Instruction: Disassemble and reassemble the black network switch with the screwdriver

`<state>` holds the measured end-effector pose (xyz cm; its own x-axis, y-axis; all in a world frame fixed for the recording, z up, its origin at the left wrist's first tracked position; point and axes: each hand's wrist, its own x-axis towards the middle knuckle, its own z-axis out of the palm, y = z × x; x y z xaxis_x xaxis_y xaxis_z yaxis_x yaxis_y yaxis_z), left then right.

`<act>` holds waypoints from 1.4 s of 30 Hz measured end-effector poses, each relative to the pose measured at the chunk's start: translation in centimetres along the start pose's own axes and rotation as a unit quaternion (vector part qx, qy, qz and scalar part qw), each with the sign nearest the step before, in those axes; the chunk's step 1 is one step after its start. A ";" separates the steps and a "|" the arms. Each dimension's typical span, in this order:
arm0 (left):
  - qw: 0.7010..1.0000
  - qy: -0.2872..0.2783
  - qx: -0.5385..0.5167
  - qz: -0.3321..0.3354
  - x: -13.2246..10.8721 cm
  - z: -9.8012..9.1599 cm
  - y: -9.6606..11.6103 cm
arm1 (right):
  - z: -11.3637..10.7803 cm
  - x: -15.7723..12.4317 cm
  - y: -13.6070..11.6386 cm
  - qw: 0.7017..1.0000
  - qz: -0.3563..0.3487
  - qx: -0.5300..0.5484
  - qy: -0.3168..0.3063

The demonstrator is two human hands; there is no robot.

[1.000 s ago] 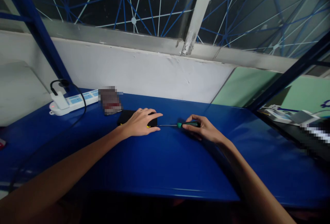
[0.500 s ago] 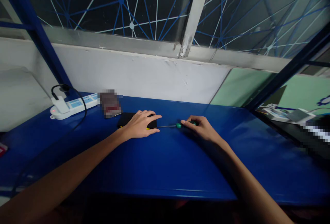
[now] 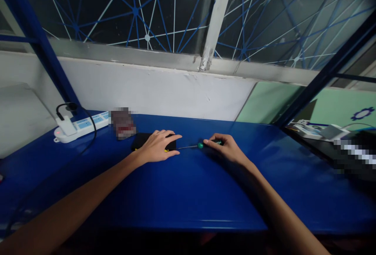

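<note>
My left hand (image 3: 155, 146) lies over a flat black box (image 3: 139, 140) on the blue table, holding it down with thumb and fingers spread. A bit of yellow shows at the box's front edge under the palm; the hand hides much of the rest. In my right hand (image 3: 225, 147) is a screwdriver (image 3: 200, 145) with a green handle, gripped by closed fingers. Its thin shaft points left, and the tip comes up to the box's right end, beside my left thumb. Whether the tip touches the box I cannot tell.
A white power strip (image 3: 79, 128) with a plugged-in charger stands at the back left, its black cable (image 3: 93, 129) trailing over the table (image 3: 188, 196). Behind the box lies a blurred-out item (image 3: 122, 123). Pale devices (image 3: 331, 131) sit at the right, by a blue frame post (image 3: 317, 84).
The view has shifted slightly, so the scene sits a little lower and further left. Both hands, the box and the screwdriver keep nearly the same places relative to each other.
</note>
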<state>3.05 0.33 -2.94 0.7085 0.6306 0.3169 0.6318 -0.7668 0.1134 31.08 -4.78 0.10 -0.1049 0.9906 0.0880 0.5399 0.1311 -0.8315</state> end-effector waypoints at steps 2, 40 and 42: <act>1.000 0.000 -0.001 -0.002 0.0 0.0 0.0 | 0.1 0.1 0.1 0.999 -0.017 -0.036 0.009; 1.000 0.013 0.000 0.000 0.0 0.2 0.0 | -0.1 0.1 0.5 0.999 0.007 0.017 -0.037; 1.000 0.014 0.001 -0.001 0.0 0.2 -0.1 | 0.0 0.2 0.6 0.998 -0.009 -0.060 0.000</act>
<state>3.07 0.39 -3.12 0.6984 0.6279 0.3436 0.6335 -0.7657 0.1115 31.34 -4.49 -0.41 -0.1149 0.9881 0.1019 0.6344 0.1519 -0.7579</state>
